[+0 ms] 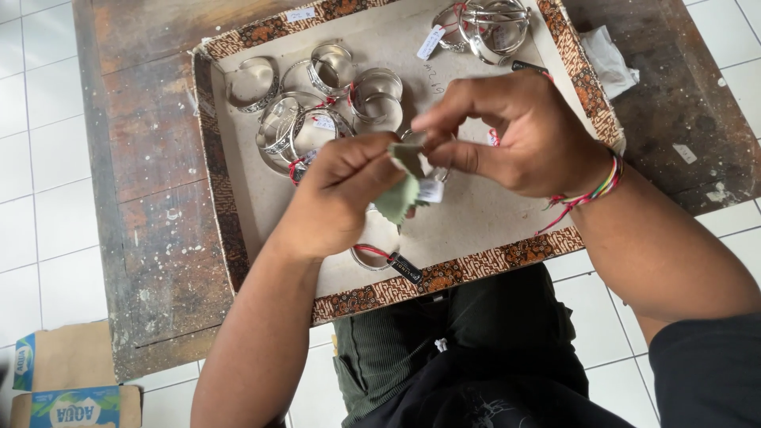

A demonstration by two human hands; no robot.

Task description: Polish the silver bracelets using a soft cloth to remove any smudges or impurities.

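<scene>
My left hand (337,194) pinches a small grey-green cloth (400,194) over a shallow cardboard tray (507,255) with a brown patterned rim. My right hand (519,131) grips a small silver piece at the cloth's top edge (414,140); a white tag (431,190) hangs under it. The piece is mostly hidden by my fingers and the cloth. Both hands meet above the tray's middle. Several silver bangles (305,119) with red strings lie in the tray behind my left hand.
More bangles (491,28) are piled at the tray's far right corner. One bangle with a black tag (388,261) lies near the front rim. The tray rests on a worn wooden table (151,198). A crumpled white wrapper (610,59) and a cardboard box (67,380) sit outside.
</scene>
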